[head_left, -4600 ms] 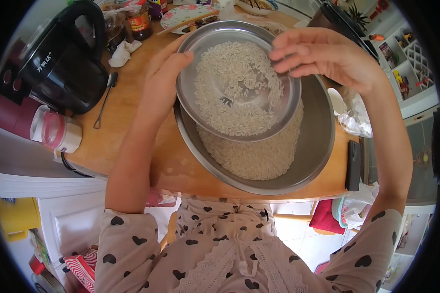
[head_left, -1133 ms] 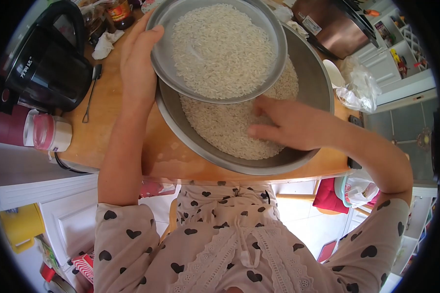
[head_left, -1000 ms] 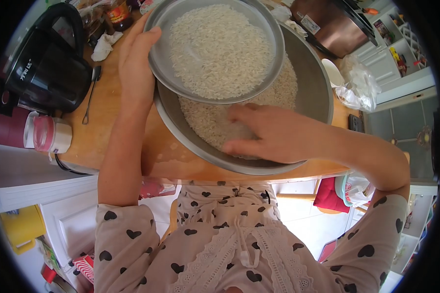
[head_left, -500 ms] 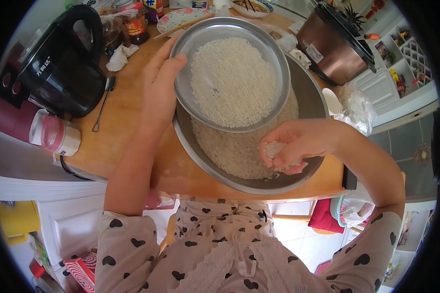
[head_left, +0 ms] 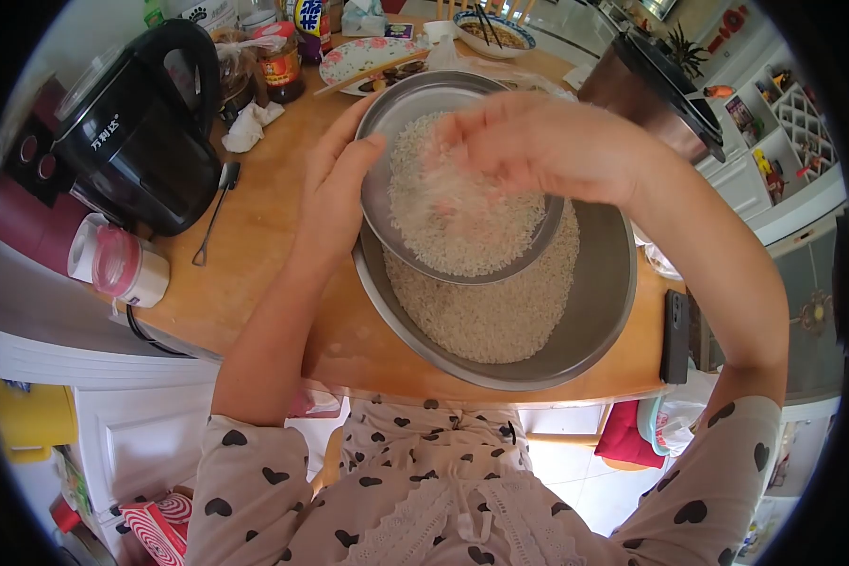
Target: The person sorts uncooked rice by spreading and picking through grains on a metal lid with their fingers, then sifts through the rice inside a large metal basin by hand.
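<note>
Clamping the upward-facing plate over the basin is the left hand; right hand blurs, closure unclear.

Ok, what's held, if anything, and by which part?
The metal dish of rice, by its left rim; whether the blurred right grip holds any can't be told.

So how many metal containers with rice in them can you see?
2: the small metal dish in the left hand, and the large metal basin on the wooden table, partly beneath the dish. I see no others.
</note>
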Available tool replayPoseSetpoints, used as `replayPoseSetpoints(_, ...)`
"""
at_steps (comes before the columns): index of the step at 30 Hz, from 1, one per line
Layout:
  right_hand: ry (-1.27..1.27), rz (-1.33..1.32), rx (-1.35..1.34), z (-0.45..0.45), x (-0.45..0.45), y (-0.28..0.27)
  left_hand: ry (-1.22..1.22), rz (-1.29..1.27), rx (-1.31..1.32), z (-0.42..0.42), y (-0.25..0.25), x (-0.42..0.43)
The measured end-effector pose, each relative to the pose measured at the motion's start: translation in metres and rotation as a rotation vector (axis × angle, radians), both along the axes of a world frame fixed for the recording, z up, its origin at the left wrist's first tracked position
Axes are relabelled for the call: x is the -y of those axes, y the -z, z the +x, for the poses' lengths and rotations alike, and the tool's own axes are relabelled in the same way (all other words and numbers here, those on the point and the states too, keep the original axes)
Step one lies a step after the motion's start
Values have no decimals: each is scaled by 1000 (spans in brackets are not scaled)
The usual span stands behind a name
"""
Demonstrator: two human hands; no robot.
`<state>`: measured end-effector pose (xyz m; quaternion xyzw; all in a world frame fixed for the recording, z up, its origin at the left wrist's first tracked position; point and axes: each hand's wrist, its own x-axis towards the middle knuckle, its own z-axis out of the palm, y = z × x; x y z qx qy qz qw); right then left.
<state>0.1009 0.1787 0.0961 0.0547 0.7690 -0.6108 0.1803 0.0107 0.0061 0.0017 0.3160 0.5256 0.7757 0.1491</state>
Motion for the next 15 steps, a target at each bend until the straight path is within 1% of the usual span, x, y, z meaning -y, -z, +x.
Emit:
replayPoseSetpoints(3, 106, -2, -188, -1, -8, -12, 31, 11, 15, 2, -2, 1)
replayPoseSetpoints(6, 111, 57, -228, 9, -29, -25, 47, 30, 36, 3, -3, 1)
replayPoseSetpoints(7, 68, 89, -230, 12, -42, -25, 51, 38, 45, 3, -3, 0)
replayPoseSetpoints(10, 138, 135, -170, 36, -49, -34, 35, 37, 33, 1, -1, 0)
replayPoseSetpoints(11, 118, 142, -129, 42, -60, -34, 29, 40, 34, 2, -2, 1)
replayPoseSetpoints(13, 77, 156, -47, 53, -83, -29, 15, 46, 38, 5, -4, 1)
replayPoseSetpoints(15, 100, 263, 54, 64, -94, -15, -1, 75, 48, 5, -3, 0)
